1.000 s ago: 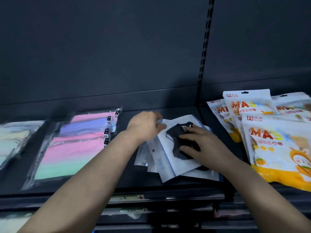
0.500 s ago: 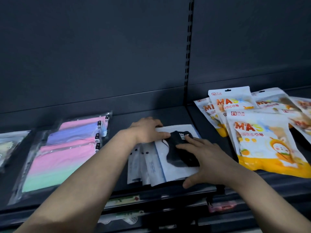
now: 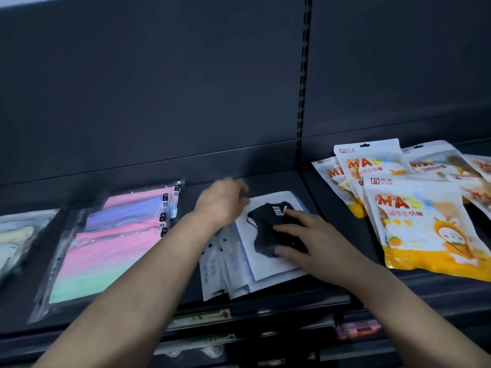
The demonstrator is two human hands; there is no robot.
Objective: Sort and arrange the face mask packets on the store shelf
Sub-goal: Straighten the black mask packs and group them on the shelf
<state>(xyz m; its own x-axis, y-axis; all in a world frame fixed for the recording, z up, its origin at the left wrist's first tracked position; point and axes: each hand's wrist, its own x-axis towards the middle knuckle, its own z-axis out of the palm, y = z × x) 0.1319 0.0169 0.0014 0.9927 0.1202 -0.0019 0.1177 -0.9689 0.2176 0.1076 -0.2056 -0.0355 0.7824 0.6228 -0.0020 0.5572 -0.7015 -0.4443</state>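
Dark shelf (image 3: 316, 192), left hand (image 3: 223, 201) holding black-mask packets (image 3: 265, 266); right hand (image 3: 316, 243) flat atop

"MASK" on orange packet (image 3: 425, 235), "10" on pastel pack (image 3: 127, 213)

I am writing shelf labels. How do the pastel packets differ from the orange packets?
The pastel packets are clear bags showing pink, purple and green masks; the orange packets are printed with "MASK" and a cartoon. The pastel packets lie on the left, the orange packets on the right. Both groups lie overlapping.
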